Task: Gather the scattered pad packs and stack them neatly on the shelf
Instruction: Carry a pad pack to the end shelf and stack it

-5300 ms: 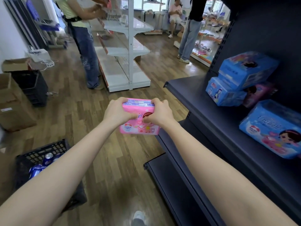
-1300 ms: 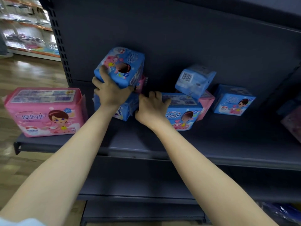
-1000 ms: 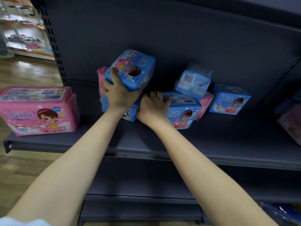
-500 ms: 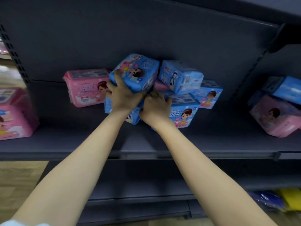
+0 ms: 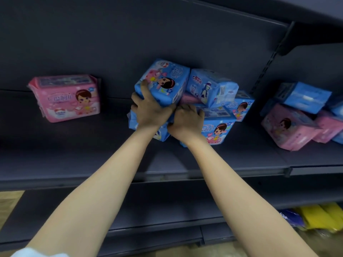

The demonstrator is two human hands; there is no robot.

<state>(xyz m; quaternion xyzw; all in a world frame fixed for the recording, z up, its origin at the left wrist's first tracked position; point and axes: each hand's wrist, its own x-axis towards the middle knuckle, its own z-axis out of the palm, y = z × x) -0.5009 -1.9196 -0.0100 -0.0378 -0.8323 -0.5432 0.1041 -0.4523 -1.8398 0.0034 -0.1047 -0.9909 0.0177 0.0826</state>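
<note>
Gripping the tilted top blue pack (image 5: 163,82) with your left hand (image 5: 150,111), you curl your right hand (image 5: 187,121) over the front blue pack (image 5: 216,127) beside it, hands touching. That cluster counts five blue packs and one pink pack (image 5: 187,98) wedged in the middle, all on the dark grey shelf (image 5: 74,160) against its back panel (image 5: 111,43); a lone pink pack (image 5: 65,98) stands well apart to the left, and a heap of pink and blue packs (image 5: 289,127) at the right runs off the edge, uncountable. Yellow and blue packets (image 5: 319,217) lie low at the right, wooden floor (image 5: 9,198) low at the left.
</note>
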